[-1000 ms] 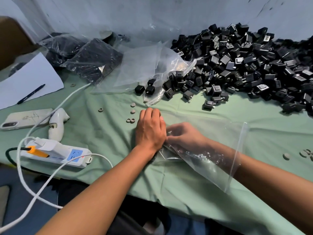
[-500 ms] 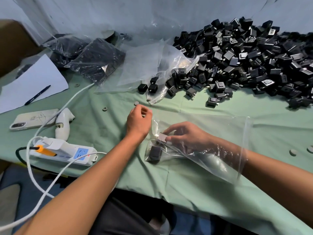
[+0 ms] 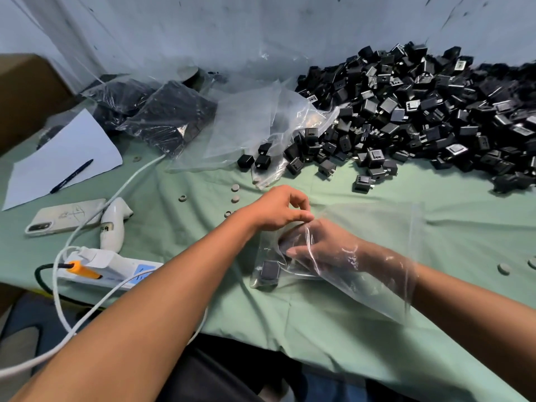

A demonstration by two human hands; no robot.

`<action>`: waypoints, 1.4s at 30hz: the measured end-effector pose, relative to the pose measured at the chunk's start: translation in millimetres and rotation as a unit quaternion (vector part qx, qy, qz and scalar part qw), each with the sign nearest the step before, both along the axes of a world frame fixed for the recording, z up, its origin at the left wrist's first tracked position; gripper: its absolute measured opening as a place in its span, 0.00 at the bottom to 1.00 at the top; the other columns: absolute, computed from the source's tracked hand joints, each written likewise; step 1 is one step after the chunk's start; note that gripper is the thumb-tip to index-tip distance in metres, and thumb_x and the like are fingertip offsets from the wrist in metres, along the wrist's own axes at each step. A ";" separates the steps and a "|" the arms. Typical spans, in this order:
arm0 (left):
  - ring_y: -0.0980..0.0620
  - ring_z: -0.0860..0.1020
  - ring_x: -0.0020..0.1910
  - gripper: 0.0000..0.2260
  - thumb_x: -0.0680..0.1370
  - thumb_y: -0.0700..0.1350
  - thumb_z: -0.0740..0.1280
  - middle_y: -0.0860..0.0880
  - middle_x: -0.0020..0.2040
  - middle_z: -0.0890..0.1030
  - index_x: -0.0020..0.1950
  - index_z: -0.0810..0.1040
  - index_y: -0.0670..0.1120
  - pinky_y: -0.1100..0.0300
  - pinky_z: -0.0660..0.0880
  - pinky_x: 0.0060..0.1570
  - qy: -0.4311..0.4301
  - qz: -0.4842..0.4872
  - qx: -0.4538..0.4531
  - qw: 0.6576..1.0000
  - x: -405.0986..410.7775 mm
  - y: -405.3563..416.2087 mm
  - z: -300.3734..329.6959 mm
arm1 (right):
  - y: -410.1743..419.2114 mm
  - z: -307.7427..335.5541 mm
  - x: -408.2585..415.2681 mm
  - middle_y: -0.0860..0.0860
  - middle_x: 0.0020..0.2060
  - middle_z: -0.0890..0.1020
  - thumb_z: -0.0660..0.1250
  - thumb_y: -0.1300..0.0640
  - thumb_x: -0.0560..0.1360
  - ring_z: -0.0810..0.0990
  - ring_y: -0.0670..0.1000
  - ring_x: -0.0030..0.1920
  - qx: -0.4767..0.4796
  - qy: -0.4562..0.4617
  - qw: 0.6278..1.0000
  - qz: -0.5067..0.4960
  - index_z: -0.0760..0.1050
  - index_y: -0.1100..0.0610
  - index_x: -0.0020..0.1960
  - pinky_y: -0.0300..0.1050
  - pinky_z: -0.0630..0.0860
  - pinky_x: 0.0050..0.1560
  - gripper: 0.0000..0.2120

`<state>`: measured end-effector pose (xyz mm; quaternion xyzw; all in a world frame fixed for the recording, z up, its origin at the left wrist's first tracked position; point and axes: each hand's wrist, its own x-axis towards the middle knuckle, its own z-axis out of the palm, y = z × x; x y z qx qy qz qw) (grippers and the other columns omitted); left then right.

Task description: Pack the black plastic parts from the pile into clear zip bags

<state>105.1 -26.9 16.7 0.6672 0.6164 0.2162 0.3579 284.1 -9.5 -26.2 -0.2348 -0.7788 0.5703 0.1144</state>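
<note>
Head view: right hand [image 3: 322, 250] inside clear bag [image 3: 377, 227], grip unclear; left hand [image 3: 278, 208] loosely curled.

A pale blue-grey wall [image 3: 261, 30], scuffed with dark marks, rises behind a table draped in a wrinkled green cloth [image 3: 319, 320]. A brown cardboard box [image 3: 26, 94] stands at the left edge. Dim floor [image 3: 17, 338] shows below the table's near edge.

head view, close, down over table [image 3: 290, 329]
</note>
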 end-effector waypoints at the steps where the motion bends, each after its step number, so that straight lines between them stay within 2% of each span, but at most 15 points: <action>1: 0.55 0.78 0.43 0.06 0.77 0.44 0.75 0.46 0.44 0.85 0.44 0.84 0.42 0.58 0.73 0.49 0.014 0.003 0.008 1.000 1.9 1.2 2.4 | -0.3 -1.1 0.4 0.52 0.45 0.88 0.73 0.61 0.78 0.86 0.54 0.44 -0.003 0.004 1.000 0.004 0.84 0.57 0.54 0.45 0.82 0.45 0.05; 4: 0.49 0.79 0.48 0.07 0.78 0.45 0.73 0.46 0.46 0.84 0.45 0.83 0.42 0.58 0.72 0.48 0.030 0.033 0.056 0.997 11.6 9.2 9.2 | 1.1 -0.1 0.0 0.46 0.38 0.86 0.73 0.61 0.79 0.81 0.40 0.34 -0.047 0.007 0.999 0.013 0.82 0.61 0.55 0.31 0.75 0.34 0.06; 6: 0.47 0.78 0.52 0.07 0.79 0.45 0.73 0.46 0.48 0.83 0.47 0.83 0.41 0.55 0.72 0.52 0.031 0.037 0.088 0.995 20.0 16.4 15.1 | 3.5 7.2 -1.5 0.47 0.44 0.87 0.71 0.63 0.80 0.84 0.41 0.40 -0.070 0.000 0.995 0.064 0.80 0.66 0.59 0.30 0.78 0.39 0.10; 9: 0.47 0.76 0.55 0.07 0.79 0.45 0.73 0.47 0.49 0.83 0.48 0.83 0.41 0.54 0.72 0.53 0.040 0.021 0.113 0.993 30.8 23.1 22.4 | 7.8 10.3 -8.8 0.60 0.58 0.85 0.68 0.69 0.79 0.84 0.59 0.59 -0.080 0.008 0.990 0.115 0.76 0.70 0.65 0.55 0.80 0.63 0.14; 10: 0.47 0.76 0.55 0.07 0.79 0.45 0.73 0.48 0.48 0.83 0.48 0.83 0.41 0.55 0.72 0.52 0.038 0.021 0.115 0.992 32.0 24.3 23.0 | 8.3 9.9 -11.7 0.63 0.58 0.84 0.68 0.71 0.79 0.83 0.62 0.59 -0.083 0.010 0.991 0.107 0.76 0.70 0.64 0.58 0.78 0.64 0.14; 14: 0.49 0.76 0.54 0.07 0.77 0.48 0.75 0.52 0.46 0.81 0.44 0.82 0.46 0.58 0.69 0.50 0.031 0.062 0.121 0.990 22.9 20.8 17.2 | 5.6 1.0 -19.7 0.49 0.43 0.87 0.76 0.64 0.76 0.85 0.43 0.40 -0.046 0.006 0.997 0.055 0.79 0.60 0.55 0.36 0.79 0.40 0.10; 16: 0.52 0.75 0.53 0.07 0.77 0.50 0.75 0.52 0.48 0.81 0.42 0.80 0.51 0.58 0.68 0.51 0.040 0.090 0.121 0.988 11.9 14.7 9.3 | 3.3 -4.0 -20.9 0.54 0.40 0.86 0.78 0.58 0.74 0.83 0.49 0.33 -0.081 -0.009 0.996 0.028 0.76 0.61 0.59 0.40 0.77 0.32 0.17; 20: 0.50 0.76 0.54 0.04 0.79 0.50 0.71 0.52 0.50 0.80 0.46 0.79 0.51 0.53 0.73 0.56 0.041 0.171 0.156 0.972 -11.5 -2.5 -9.4 | 4.1 -12.4 -18.8 0.56 0.41 0.86 0.76 0.58 0.76 0.83 0.50 0.35 -0.093 -0.007 0.995 0.035 0.76 0.59 0.59 0.40 0.78 0.33 0.15; 24: 0.48 0.76 0.42 0.07 0.81 0.43 0.68 0.48 0.42 0.79 0.43 0.76 0.49 0.48 0.75 0.49 0.003 0.313 0.223 0.923 -28.0 -31.5 -33.5 | 2.8 -14.0 -21.9 0.57 0.40 0.87 0.79 0.59 0.73 0.84 0.50 0.33 -0.149 -0.001 0.989 -0.002 0.76 0.63 0.55 0.40 0.77 0.31 0.16; 27: 0.41 0.77 0.37 0.12 0.81 0.47 0.62 0.44 0.35 0.80 0.41 0.75 0.43 0.44 0.75 0.43 0.008 0.393 0.217 0.893 -37.8 -61.5 -56.1 | 1.4 -13.3 -23.7 0.59 0.39 0.85 0.80 0.59 0.72 0.81 0.49 0.29 -0.153 -0.005 0.988 -0.013 0.74 0.64 0.54 0.39 0.75 0.27 0.18; 30: 0.41 0.79 0.34 0.14 0.80 0.50 0.59 0.47 0.30 0.80 0.40 0.75 0.43 0.44 0.75 0.39 0.030 0.374 0.214 0.902 -42.1 -77.6 -62.3 | -1.4 -8.9 -29.2 0.60 0.36 0.84 0.82 0.55 0.70 0.79 0.49 0.30 -0.082 -0.033 0.995 -0.038 0.75 0.64 0.50 0.41 0.74 0.30 0.20; 33: 0.36 0.78 0.36 0.15 0.81 0.51 0.58 0.41 0.32 0.80 0.42 0.75 0.43 0.43 0.74 0.38 0.088 0.316 0.215 0.920 -39.5 -78.5 -56.0 | -5.0 -2.9 -39.6 0.58 0.36 0.84 0.82 0.55 0.69 0.75 0.44 0.30 0.066 -0.062 0.994 -0.054 0.78 0.63 0.46 0.40 0.72 0.34 0.17; 37: 0.32 0.77 0.39 0.13 0.83 0.48 0.61 0.35 0.38 0.80 0.43 0.75 0.42 0.45 0.68 0.35 0.169 0.319 0.220 0.906 -29.3 -79.5 -55.9 | -6.2 1.5 -48.6 0.45 0.33 0.77 0.76 0.57 0.73 0.77 0.45 0.32 0.312 -0.129 0.941 0.002 0.79 0.56 0.49 0.38 0.73 0.35 0.08; 39: 0.31 0.77 0.39 0.12 0.83 0.45 0.62 0.34 0.38 0.80 0.43 0.74 0.41 0.47 0.62 0.35 0.179 0.342 0.211 0.898 -20.9 -80.6 -56.6 | -2.6 0.5 -48.0 0.41 0.33 0.75 0.74 0.53 0.73 0.77 0.43 0.32 0.339 -0.124 0.932 0.019 0.80 0.54 0.50 0.40 0.75 0.36 0.08; 42: 0.30 0.77 0.39 0.10 0.83 0.45 0.61 0.33 0.39 0.80 0.44 0.73 0.42 0.48 0.59 0.36 0.187 0.350 0.199 0.896 -10.2 -78.0 -56.2 | 9.5 -4.6 -39.8 0.41 0.33 0.79 0.81 0.53 0.70 0.78 0.38 0.32 0.276 -0.099 0.954 0.058 0.81 0.54 0.52 0.33 0.73 0.37 0.14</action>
